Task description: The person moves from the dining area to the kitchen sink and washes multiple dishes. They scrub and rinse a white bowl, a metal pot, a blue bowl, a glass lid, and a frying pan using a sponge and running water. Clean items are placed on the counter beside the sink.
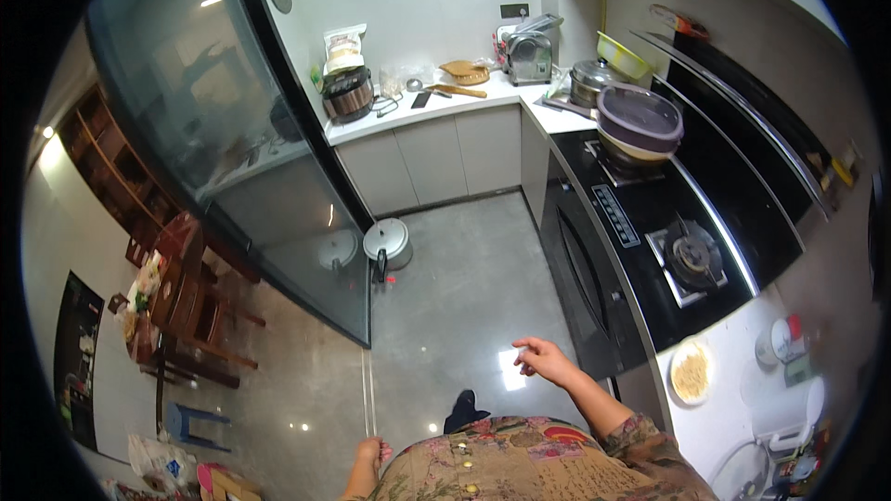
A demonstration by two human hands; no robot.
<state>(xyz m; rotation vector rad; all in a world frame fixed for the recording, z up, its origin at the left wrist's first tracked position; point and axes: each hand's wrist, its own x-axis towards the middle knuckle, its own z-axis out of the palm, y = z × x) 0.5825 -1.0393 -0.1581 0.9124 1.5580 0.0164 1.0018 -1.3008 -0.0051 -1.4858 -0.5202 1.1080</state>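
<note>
My right hand [544, 360] hangs in the air over the floor, in front of the black oven [583, 271]. Its fingers are apart and slightly bent, with nothing in them. My left hand [374, 450] is low at my left side, its fingers curled and nothing showing in them. Nearest my right arm, a white bowl of pale yellow food [691, 371] stands on the white counter [689, 445]. The black gas cooktop [647, 219] lies beyond it. On its far burner sits a covered pan with a purple oval lid or basin [639, 115]; the near burner [691, 252] is bare.
A pressure cooker [388, 245] stands on the floor beside the glass sliding door [278, 209]. On the back counter are a rice cooker [348, 94], a metal kitchen machine [529, 57] and a steel pot [592, 83]. A white pitcher [793, 410] stands right; wooden chairs [209, 313] stand left.
</note>
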